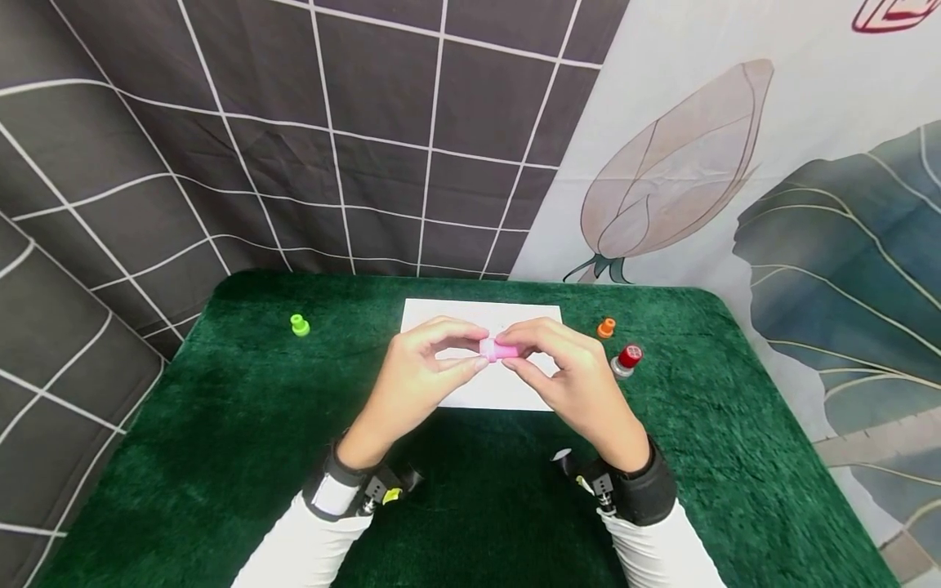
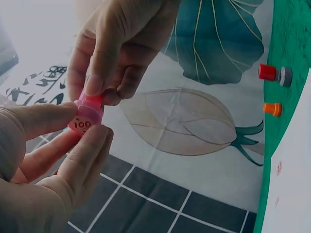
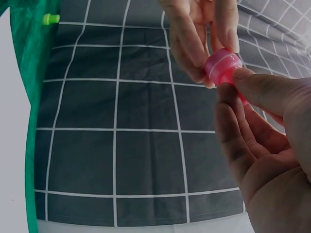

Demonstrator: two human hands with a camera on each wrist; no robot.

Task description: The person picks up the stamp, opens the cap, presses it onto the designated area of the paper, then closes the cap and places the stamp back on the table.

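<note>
The left hand [image 1: 422,363] pinches the wide end of the pink stamp [image 1: 503,351] between thumb and fingers, and the right hand [image 1: 577,371] pinches its narrow handle from the other side. The stamp lies sideways between the two sets of fingertips, above the paper [image 1: 507,394], and both hands grasp it at once. In the left wrist view, its wide end, close to the left hand's fingers, reads "100", with small marks around the number. That view also shows small red marks on the paper.

Just to the right of the right hand stands the red stamp [image 1: 629,357], its top red and its base greyish. Near it, a little farther forward from the right hand, is the orange stamp [image 1: 606,327]. The green stamp [image 1: 299,325] is well apart to the left of the left hand and slightly forward of it.

Below both hands spreads the green cloth [image 1: 257,425]. Ahead of the left hand hangs a dark grid curtain [image 1: 375,147]; beyond the right hand, a pale plant-print hanging [image 1: 676,163].
</note>
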